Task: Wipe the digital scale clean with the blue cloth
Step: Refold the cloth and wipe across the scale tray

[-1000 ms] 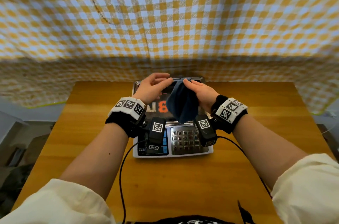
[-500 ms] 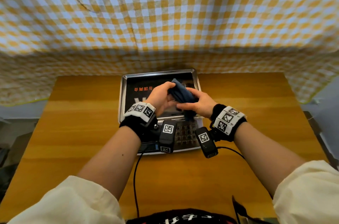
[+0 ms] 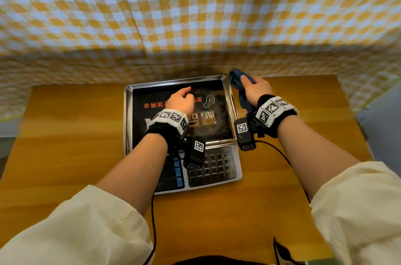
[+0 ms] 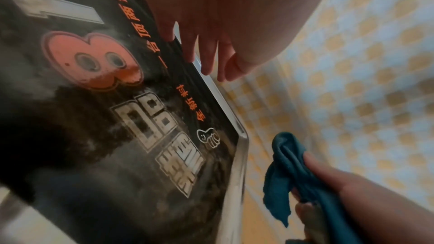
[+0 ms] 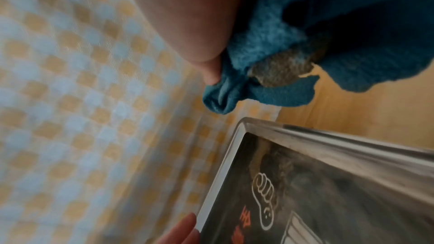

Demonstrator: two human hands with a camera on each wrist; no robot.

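The digital scale (image 3: 213,168) sits mid-table, its steel pan (image 3: 126,112) lined with a black printed sheet that shows greyish smears (image 4: 131,183). My left hand (image 3: 181,99) hovers over the pan's far part, fingers (image 4: 203,57) relaxed and holding nothing. My right hand (image 3: 255,89) grips the bunched blue cloth (image 3: 237,83) just beyond the pan's far right corner (image 5: 244,124), above the table. The cloth (image 5: 270,44) shows a brown dirty patch (image 5: 279,70). In the left wrist view the cloth (image 4: 284,170) hangs from the right hand (image 4: 347,198), clear of the pan.
The wooden table (image 3: 65,145) has bare surface left and right of the scale. A yellow-and-white gingham cloth (image 3: 195,15) hangs behind and drapes over the far edge. Black cables (image 3: 153,221) run from the wrist cameras toward my body.
Both hands were bunching the cloth over the pan. The left hand has let go and stays over the pan; the right hand has carried the cloth rightward, past the pan's far right corner.
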